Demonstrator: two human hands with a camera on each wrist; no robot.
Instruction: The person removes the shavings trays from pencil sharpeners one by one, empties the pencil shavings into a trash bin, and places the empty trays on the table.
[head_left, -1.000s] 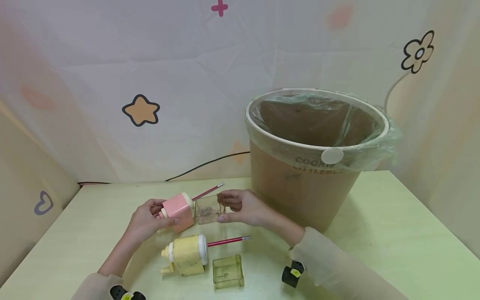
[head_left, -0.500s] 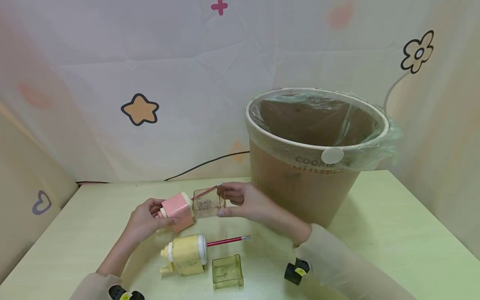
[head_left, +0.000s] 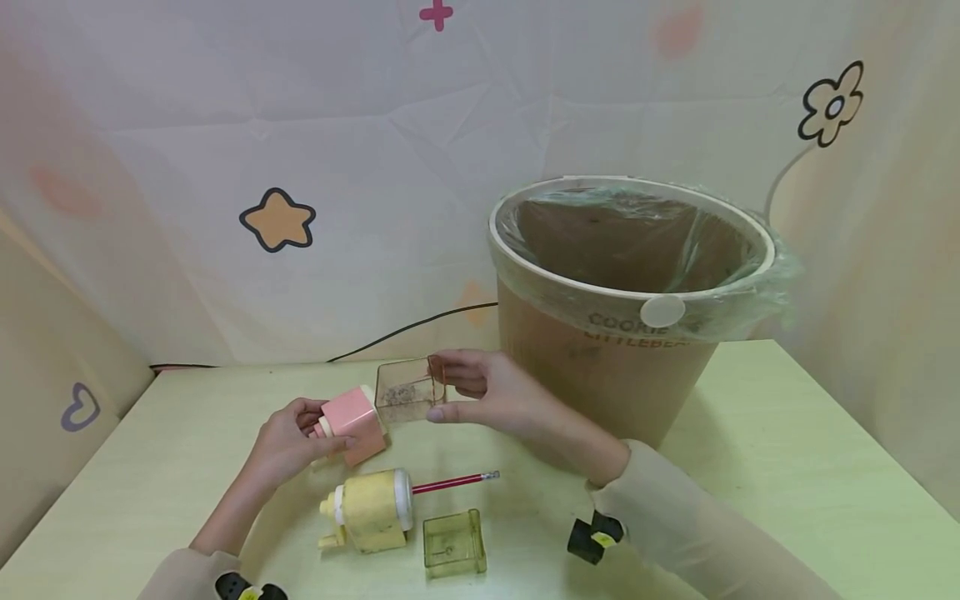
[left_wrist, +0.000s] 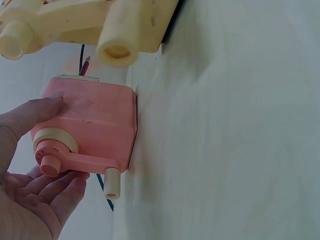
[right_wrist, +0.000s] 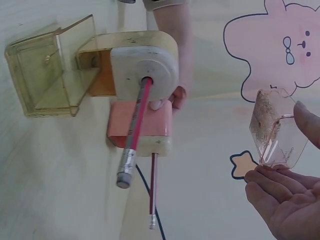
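Note:
My left hand [head_left: 288, 442] grips a pink crank pencil sharpener [left_wrist: 92, 115] on the table, thumb on one side and fingers on the other. A red pencil [right_wrist: 153, 187] sticks out of its front. My right hand [head_left: 495, 392] pinches a see-through shavings drawer [head_left: 405, 390] by its end, raised off the table beside the pink sharpener. Dark shavings [right_wrist: 265, 117] lie inside it. Nearer to me stands a yellow crank pencil sharpener [head_left: 373, 510] holding another red pencil [head_left: 453, 482]. A yellowish see-through drawer [head_left: 453, 543] rests on the table to its right, separate from it.
A large brown bin [head_left: 592, 383] with a pale rim and a plastic liner [head_left: 783, 275] stands at the back right, close behind my right forearm. A dark cable [head_left: 412, 329] runs along the back cloth. The light table [head_left: 750, 500] reaches to both sides.
My right hand has lifted the drawer up and slightly left, so it now covers the pink sharpener's pencil in the head view. My left hand and the pink sharpener have stayed nearly still.

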